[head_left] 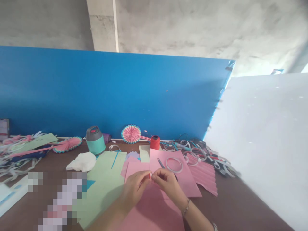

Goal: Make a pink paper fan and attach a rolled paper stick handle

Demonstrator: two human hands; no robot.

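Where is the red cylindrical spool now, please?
In the head view, the red cylindrical spool stands near the centre, between the flat pink paper sheet and the blue board, right of the round pink pleated-paper fan.

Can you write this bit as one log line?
left hand: pinching small red piece; right hand: close beside it; underneath: pink paper; beyond: scissors, red spool

left hand: fingers pinched | right hand: fingers curled, pinched | 2 forearms angled inward
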